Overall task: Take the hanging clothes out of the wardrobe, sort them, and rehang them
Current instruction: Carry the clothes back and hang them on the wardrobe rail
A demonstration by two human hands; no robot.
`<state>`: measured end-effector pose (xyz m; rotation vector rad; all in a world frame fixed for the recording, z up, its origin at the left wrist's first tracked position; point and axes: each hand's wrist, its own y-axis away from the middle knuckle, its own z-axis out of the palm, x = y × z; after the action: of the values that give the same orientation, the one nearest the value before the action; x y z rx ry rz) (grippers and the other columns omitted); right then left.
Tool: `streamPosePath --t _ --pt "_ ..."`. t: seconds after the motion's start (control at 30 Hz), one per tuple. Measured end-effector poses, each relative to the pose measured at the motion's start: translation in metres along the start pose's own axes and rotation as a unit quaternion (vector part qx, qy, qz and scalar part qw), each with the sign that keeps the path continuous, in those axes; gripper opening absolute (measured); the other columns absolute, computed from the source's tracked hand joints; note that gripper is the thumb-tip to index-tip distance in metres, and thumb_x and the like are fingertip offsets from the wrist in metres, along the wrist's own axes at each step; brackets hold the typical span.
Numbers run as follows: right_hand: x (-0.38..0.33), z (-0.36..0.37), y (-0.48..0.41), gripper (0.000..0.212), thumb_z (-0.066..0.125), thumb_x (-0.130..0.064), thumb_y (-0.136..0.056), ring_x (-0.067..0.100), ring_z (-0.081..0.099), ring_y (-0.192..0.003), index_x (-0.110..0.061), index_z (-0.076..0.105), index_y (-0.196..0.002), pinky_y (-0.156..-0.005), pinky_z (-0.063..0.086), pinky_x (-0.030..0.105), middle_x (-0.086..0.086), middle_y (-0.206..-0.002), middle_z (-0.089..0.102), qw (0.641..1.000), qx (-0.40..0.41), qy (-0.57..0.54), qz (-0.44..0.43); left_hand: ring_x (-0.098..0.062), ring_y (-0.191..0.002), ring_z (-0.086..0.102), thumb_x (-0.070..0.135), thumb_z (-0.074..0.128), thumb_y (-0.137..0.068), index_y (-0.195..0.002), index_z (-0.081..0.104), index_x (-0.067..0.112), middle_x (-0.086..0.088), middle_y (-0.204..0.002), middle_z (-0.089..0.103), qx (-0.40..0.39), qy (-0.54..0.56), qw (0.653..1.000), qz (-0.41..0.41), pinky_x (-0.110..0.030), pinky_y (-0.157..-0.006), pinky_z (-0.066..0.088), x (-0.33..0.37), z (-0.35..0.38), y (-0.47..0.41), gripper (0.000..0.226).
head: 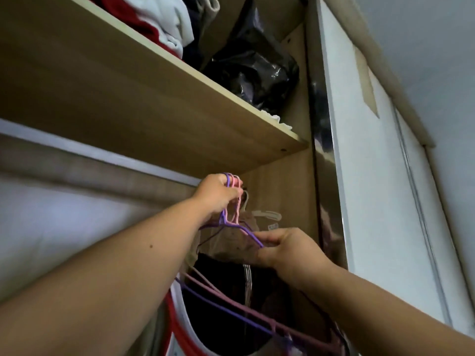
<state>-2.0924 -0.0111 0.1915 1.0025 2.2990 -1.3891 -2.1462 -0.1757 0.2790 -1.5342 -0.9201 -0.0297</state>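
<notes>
At nine o'clock, only a blurred pale-brown hanging rail (102, 173) beneath the light wooden shelf (154, 111). At seven o'clock, a red-and-white garment (180, 327), low inside the wardrobe.

Just left of centre, left hand (218, 195) raised to the rail's right end, fingers curled tight round the bunched hooks of the thin purple and pink wire hangers (237, 210). Hard to tell whether hooked over the rail or already clear of it (knuckles in the way). Just behind the bunch, a crumpled brown garment (231, 245), seemingly on a pale hanger of its own. Below that, toward six o'clock, a dark garment with white stripes (246, 276).

At four o'clock from centre, right hand (288, 250), thumb and fingertips pinched together on the sloping purple arm of the same bunch. Far over at three o'clock, the white wardrobe door (385, 176).

Likely trouble: with several hooks crammed into one fist, easy to snag one on the rail while lifting the rest, tipping a hanger and shedding its garment. Equally easy to catch the pale neighbour and drag the brown garment down. Crossed lower bars near five o'clock ready to tangle too. Safer to lift level and keep the right-hand pinch firm.
</notes>
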Motion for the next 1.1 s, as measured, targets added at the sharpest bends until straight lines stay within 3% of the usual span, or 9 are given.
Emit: streamPosePath --t 0.1,0.23,0.33,0.43,0.6,0.73,0.83,1.03,1.1 --pt "0.002 0.009 -0.041 0.023 0.069 -0.019 -0.080 0.003 0.067 -0.074 -0.037 0.074 -0.094 -0.075 0.053 0.018 -0.017 -0.078 0.073 0.998 0.039 0.040 0.005 -0.023 -0.090 0.066 0.017 0.070 -0.083 -0.102 0.069 0.005 -0.013 -0.102 0.071 0.019 -0.054 0.998 0.018 -0.025 -0.076 0.053 -0.012 0.004 -0.041 0.023" --pt "0.006 0.015 -0.092 0.023 0.068 -0.015 -0.078 -0.005 0.058 -0.051 -0.035 0.075 -0.088 -0.051 0.047 0.013 -0.017 -0.062 0.069 0.997 0.055 0.035 0.032 -0.028 -0.102 0.061 0.028 0.068 -0.085 -0.110 0.064 0.006 -0.014 -0.111 0.065 0.021 -0.147 0.989 0.025 -0.030 -0.082 0.045 -0.030 0.011 -0.091 0.034" --pt "0.011 0.020 -0.119 0.026 0.064 -0.015 -0.079 0.006 0.060 -0.058 -0.035 0.075 -0.091 -0.058 0.051 0.023 -0.006 -0.070 0.071 0.994 0.073 0.071 0.048 -0.028 -0.098 0.059 0.038 0.064 -0.087 -0.105 0.062 0.012 -0.012 -0.108 0.063 0.006 -0.194 0.981 0.011 -0.036 -0.086 0.047 -0.045 0.012 -0.111 0.032" --pt "0.019 0.026 -0.137 0.025 0.065 -0.015 -0.080 0.001 0.056 -0.049 -0.033 0.075 -0.093 -0.060 0.050 0.026 -0.009 -0.058 0.066 0.994 0.072 0.069 0.049 -0.026 -0.093 0.056 0.051 0.047 -0.092 -0.090 0.059 0.020 -0.009 -0.107 0.063 0.014 -0.361 0.931 0.059 -0.034 -0.077 0.043 -0.049 0.008 -0.120 0.033" --pt "0.033 0.036 -0.149 0.022 0.065 -0.014 -0.080 -0.004 0.051 -0.045 -0.033 0.075 -0.083 -0.057 0.046 0.018 -0.016 -0.051 0.061 0.994 0.063 0.066 0.059 -0.028 -0.116 0.048 0.058 0.044 -0.090 -0.114 0.060 0.020 -0.007 -0.122 0.057 0.018 -0.568 0.815 0.115 -0.038 -0.081 0.038 -0.054 -0.004 -0.127 0.048" --pt "0.041 0.046 -0.142 0.024 0.065 -0.013 -0.080 -0.003 0.053 -0.048 -0.031 0.075 -0.092 -0.050 0.044 0.014 -0.014 -0.062 0.064 0.995 0.044 0.056 0.075 -0.028 -0.113 0.053 0.064 0.049 -0.084 -0.117 0.053 0.024 -0.004 -0.121 0.058 0.001 -0.574 0.810 0.124 -0.038 -0.078 0.035 -0.065 -0.012 -0.123 0.052" --pt "0.045 0.052 -0.134 0.024 0.063 -0.017 -0.078 -0.003 0.045 -0.037 -0.032 0.075 -0.091 -0.042 0.037 0.014 -0.013 -0.052 0.059 0.994 0.043 0.048 0.088 -0.025 -0.110 0.055 0.056 0.046 -0.088 -0.114 0.058 0.030 0.000 -0.117 0.061 -0.022 -0.576 0.805 0.139 -0.038 -0.083 0.034 -0.066 -0.010 -0.117 0.039" --pt "0.042 0.043 -0.128 0.021 0.072 -0.037 -0.076 0.001 0.053 -0.057 -0.028 0.074 -0.095 -0.057 0.041 0.019 -0.014 -0.058 0.061 0.991 0.043 0.065 0.108 -0.023 -0.102 0.057 0.052 0.049 -0.087 -0.103 0.059 0.027 0.000 -0.105 0.063 -0.007 -0.578 0.806 0.123 -0.040 -0.088 0.034 -0.066 -0.021 -0.106 0.031" --pt "0.041 0.040 -0.126 0.042 0.073 -0.046 -0.074 0.005 0.058 -0.073 -0.021 0.069 -0.107 -0.071 0.046 0.023 -0.011 -0.079 0.066 0.989 0.044 0.089 0.108 -0.024 -0.105 0.055 0.051 0.048 -0.087 -0.107 0.058 0.027 -0.001 -0.109 0.062 -0.002 -0.581 0.805 0.119 -0.043 -0.094 0.032 -0.066 -0.024 -0.101 0.033"
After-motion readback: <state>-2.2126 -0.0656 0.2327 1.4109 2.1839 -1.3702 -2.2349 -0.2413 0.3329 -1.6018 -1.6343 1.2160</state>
